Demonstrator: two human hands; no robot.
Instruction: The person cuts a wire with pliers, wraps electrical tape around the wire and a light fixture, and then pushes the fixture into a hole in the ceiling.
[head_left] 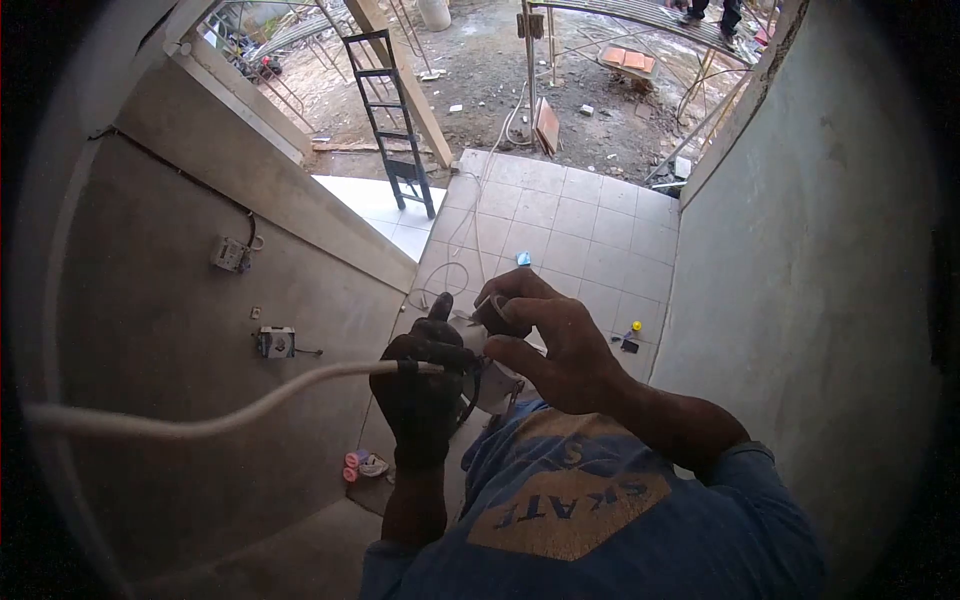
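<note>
My left hand [425, 385], in a black glove, is closed around a thick white cable [270, 398] that comes in from the left edge. Its thumb points up and away from me. Close beside it, my bare right hand [545, 335] has its thumb and fingers bent together in a pinch. A thin pale strand [498, 303] shows at its fingertips; what the pinch holds I cannot tell. Below both hands, a whitish object [492, 388] is partly hidden by them.
Two electrical boxes [232, 254] [277, 342] with wires are on the left wall. A black ladder [393, 130] leans by a wooden post. Loose cable [440, 280], a blue packet [523, 258] and a yellow-topped item [636, 326] lie on the tiles. A person's legs [728, 18] show outside.
</note>
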